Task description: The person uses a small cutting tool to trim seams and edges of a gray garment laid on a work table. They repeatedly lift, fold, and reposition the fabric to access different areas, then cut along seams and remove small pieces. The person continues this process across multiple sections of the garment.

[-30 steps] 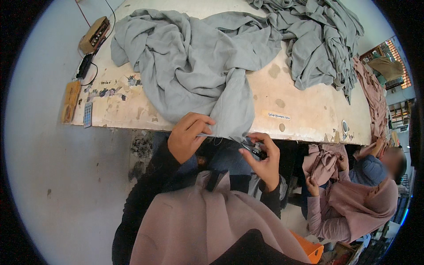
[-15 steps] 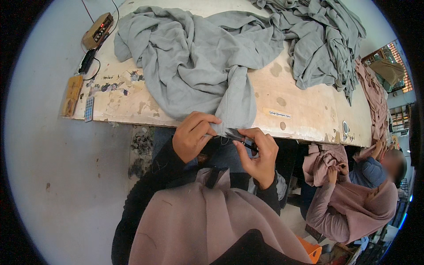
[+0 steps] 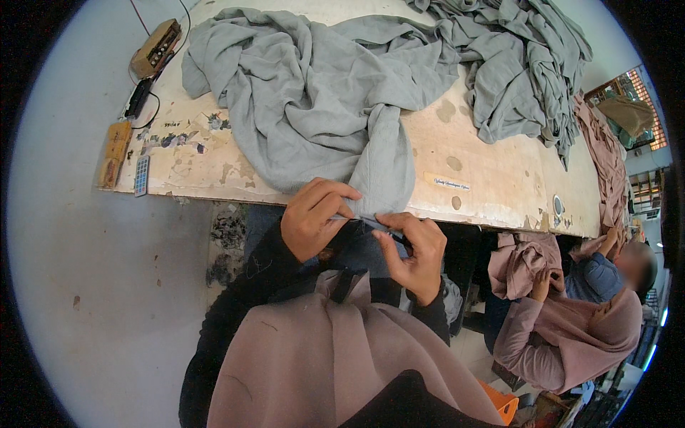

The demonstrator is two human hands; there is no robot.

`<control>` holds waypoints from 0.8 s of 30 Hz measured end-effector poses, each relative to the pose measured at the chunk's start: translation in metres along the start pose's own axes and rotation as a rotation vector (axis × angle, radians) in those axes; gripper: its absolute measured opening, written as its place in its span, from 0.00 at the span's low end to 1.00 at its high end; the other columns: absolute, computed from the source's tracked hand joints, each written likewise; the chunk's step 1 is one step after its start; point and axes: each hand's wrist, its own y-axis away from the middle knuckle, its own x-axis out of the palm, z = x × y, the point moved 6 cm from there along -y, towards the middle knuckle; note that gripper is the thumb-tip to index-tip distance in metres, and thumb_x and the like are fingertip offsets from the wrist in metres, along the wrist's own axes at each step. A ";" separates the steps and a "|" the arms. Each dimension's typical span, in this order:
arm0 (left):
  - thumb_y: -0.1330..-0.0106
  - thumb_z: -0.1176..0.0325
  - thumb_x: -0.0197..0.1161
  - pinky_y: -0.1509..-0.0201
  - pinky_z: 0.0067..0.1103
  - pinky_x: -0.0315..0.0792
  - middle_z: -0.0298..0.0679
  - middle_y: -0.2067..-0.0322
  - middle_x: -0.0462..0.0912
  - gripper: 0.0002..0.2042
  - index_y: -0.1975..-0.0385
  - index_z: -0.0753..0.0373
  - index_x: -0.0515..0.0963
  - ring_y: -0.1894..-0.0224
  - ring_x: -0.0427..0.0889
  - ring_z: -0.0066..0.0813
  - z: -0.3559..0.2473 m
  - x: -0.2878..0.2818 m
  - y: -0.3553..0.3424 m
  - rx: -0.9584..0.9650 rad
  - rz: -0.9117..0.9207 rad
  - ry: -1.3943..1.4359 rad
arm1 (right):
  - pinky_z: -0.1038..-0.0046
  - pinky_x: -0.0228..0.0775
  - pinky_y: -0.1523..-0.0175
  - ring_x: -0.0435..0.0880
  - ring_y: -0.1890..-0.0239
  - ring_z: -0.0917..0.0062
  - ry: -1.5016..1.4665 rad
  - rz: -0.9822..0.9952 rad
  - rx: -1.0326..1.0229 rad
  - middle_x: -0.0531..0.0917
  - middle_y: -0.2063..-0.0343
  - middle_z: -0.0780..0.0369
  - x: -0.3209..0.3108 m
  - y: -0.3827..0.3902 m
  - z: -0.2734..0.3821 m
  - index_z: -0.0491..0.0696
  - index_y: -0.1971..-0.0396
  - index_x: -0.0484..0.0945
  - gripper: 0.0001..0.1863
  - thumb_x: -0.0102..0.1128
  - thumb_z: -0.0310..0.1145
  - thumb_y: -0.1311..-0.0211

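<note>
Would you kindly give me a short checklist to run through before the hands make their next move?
1. Left hand grips the near edge of the grey cloth: ok.
2. Right hand holds the small dark tool: ok, though the tool is mostly hidden.
3. Left hand clear of the tool's tip: cannot tell; the hands are close together and the tip is obscured.
4. Cloth's bulk supported: ok, bunched on the table.
5. Remote control clear of the cloth: ok, lying apart near the table's left end.
</note>
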 end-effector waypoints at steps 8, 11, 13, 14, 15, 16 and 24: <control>0.51 0.78 0.76 0.61 0.23 0.75 0.39 0.64 0.86 0.13 0.68 0.63 0.77 0.64 0.84 0.28 0.012 0.006 -0.010 -0.344 0.155 0.152 | 0.75 0.74 0.59 0.87 0.62 0.68 -0.121 -0.129 0.222 0.85 0.59 0.56 0.000 0.003 -0.028 0.43 0.54 0.80 0.23 0.77 0.28 0.52; 0.43 0.76 0.74 0.58 0.21 0.75 0.36 0.64 0.86 0.11 0.64 0.63 0.78 0.62 0.83 0.21 0.024 0.021 -0.010 -0.618 0.404 0.370 | 0.76 0.75 0.54 0.86 0.55 0.73 -0.235 -0.064 0.340 0.85 0.56 0.57 -0.001 -0.003 -0.056 0.41 0.50 0.78 0.26 0.76 0.25 0.52; 0.40 0.75 0.72 0.55 0.19 0.75 0.35 0.63 0.86 0.10 0.61 0.64 0.79 0.60 0.83 0.19 0.029 0.033 -0.009 -0.769 0.506 0.644 | 0.77 0.75 0.47 0.84 0.50 0.76 -0.489 -0.162 0.335 0.86 0.55 0.59 -0.006 -0.006 -0.067 0.39 0.54 0.78 0.18 0.70 0.19 0.45; 0.38 0.74 0.71 0.54 0.19 0.75 0.35 0.62 0.86 0.10 0.59 0.64 0.79 0.59 0.83 0.19 0.030 0.039 -0.008 -0.851 0.516 0.834 | 0.77 0.74 0.46 0.83 0.50 0.77 -0.553 -0.177 0.377 0.86 0.55 0.60 -0.007 -0.006 -0.073 0.39 0.55 0.78 0.15 0.69 0.18 0.43; 0.37 0.74 0.70 0.52 0.18 0.76 0.35 0.61 0.85 0.10 0.58 0.65 0.79 0.59 0.83 0.19 0.030 0.045 -0.007 -0.912 0.526 1.047 | 0.77 0.74 0.45 0.83 0.49 0.77 -0.616 -0.192 0.418 0.86 0.55 0.61 -0.007 -0.006 -0.078 0.38 0.56 0.78 0.13 0.67 0.17 0.41; 0.37 0.74 0.70 0.51 0.19 0.76 0.36 0.60 0.85 0.12 0.56 0.66 0.78 0.58 0.84 0.20 0.033 0.049 -0.005 -0.983 0.519 1.142 | 0.79 0.73 0.47 0.83 0.52 0.79 -0.652 -0.207 0.433 0.86 0.56 0.62 -0.007 -0.007 -0.081 0.39 0.60 0.79 0.07 0.65 0.19 0.37; 0.36 0.75 0.67 0.43 0.24 0.77 0.39 0.52 0.84 0.21 0.43 0.69 0.75 0.51 0.84 0.25 0.032 0.065 0.001 -1.084 0.440 1.319 | 0.81 0.71 0.61 0.82 0.59 0.80 -0.246 -0.179 0.290 0.83 0.62 0.60 -0.011 -0.014 -0.063 0.41 0.64 0.81 0.09 0.69 0.20 0.46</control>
